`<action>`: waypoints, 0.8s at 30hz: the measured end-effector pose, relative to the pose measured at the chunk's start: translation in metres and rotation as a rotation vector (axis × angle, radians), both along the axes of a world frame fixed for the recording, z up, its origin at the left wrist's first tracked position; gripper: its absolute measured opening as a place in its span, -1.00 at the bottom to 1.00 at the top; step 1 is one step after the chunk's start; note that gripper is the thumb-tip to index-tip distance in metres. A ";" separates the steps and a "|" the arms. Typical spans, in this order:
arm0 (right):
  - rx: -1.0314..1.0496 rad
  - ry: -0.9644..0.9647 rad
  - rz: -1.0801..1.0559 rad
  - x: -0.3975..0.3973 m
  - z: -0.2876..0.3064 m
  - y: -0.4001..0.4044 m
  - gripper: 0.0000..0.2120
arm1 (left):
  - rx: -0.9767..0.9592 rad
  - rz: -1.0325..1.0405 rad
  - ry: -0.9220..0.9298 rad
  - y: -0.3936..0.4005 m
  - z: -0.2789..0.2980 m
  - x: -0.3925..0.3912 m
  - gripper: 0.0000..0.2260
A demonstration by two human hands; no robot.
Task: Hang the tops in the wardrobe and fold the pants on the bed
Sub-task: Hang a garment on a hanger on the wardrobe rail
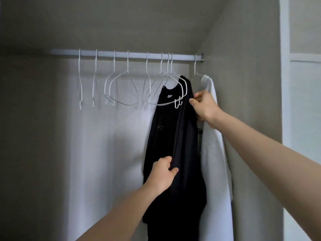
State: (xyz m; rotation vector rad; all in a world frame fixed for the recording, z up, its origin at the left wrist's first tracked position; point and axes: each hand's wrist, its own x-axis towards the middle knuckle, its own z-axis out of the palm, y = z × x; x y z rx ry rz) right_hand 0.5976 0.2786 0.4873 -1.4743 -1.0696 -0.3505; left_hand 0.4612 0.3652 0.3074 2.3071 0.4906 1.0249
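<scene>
- Wardrobe rail [121, 55] carries white hangers; black top [173, 136] hangs near its right end, beside a white garment [213, 145].
- Right hand [205, 106] pinches the shoulder; left hand [163, 171] grips a lower fold.
- Best smooth downward gently, keeping shoulders seated.

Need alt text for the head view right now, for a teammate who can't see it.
Both hands hold a black top hanging on the wardrobe rail: left hand grips its middle, right hand pinches its shoulder. A white top hangs at right; empty white hangers at left.
</scene>
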 end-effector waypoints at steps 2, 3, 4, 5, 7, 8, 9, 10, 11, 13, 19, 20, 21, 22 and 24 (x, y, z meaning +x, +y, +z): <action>-0.038 0.017 0.024 -0.013 -0.027 -0.012 -0.84 | 0.001 0.033 0.010 -0.005 -0.013 -0.008 -0.78; -0.057 0.008 0.030 -0.021 -0.040 -0.018 -0.84 | -0.007 0.044 0.018 -0.007 -0.018 -0.012 -0.82; -0.093 -0.013 0.025 -0.029 -0.057 -0.025 -0.82 | -0.038 0.042 0.025 -0.012 -0.027 -0.018 -0.87; -0.133 -0.048 0.007 -0.037 -0.072 -0.033 -0.78 | -0.078 0.037 0.026 -0.016 -0.034 -0.024 -0.90; -0.221 -0.141 -0.027 -0.055 -0.104 -0.048 -0.64 | -0.161 0.021 0.022 -0.028 -0.049 -0.042 -0.88; -0.252 -0.187 -0.036 -0.062 -0.119 -0.056 -0.58 | -0.195 0.010 0.018 -0.032 -0.054 -0.050 -0.86; -0.276 -0.222 -0.037 -0.071 -0.136 -0.064 -0.54 | -0.224 0.007 0.013 -0.038 -0.057 -0.062 -0.85; -0.289 -0.251 -0.042 -0.079 -0.150 -0.071 -0.52 | -0.244 0.001 0.002 -0.043 -0.059 -0.072 -0.85; -0.298 -0.268 -0.041 -0.087 -0.163 -0.078 -0.51 | -0.257 0.004 -0.008 -0.049 -0.062 -0.085 -0.85; -0.304 -0.257 0.019 -0.102 -0.190 -0.093 -0.52 | -0.276 0.019 -0.031 -0.068 -0.068 -0.112 -0.85; -0.336 -0.312 0.345 -0.154 -0.261 -0.122 -0.61 | -0.172 0.310 0.080 -0.135 -0.108 -0.198 -0.84; -0.364 -0.313 0.417 -0.166 -0.275 -0.125 -0.62 | -0.179 0.368 0.099 -0.151 -0.120 -0.216 -0.83; -0.387 -0.314 0.477 -0.175 -0.288 -0.129 -0.62 | -0.171 0.413 0.121 -0.166 -0.130 -0.231 -0.83; -0.415 -0.321 0.547 -0.186 -0.301 -0.134 -0.64 | -0.157 0.471 0.137 -0.184 -0.141 -0.246 -0.85; -0.460 -0.353 0.695 -0.212 -0.328 -0.148 -0.65 | -0.152 0.606 0.158 -0.226 -0.168 -0.279 -0.87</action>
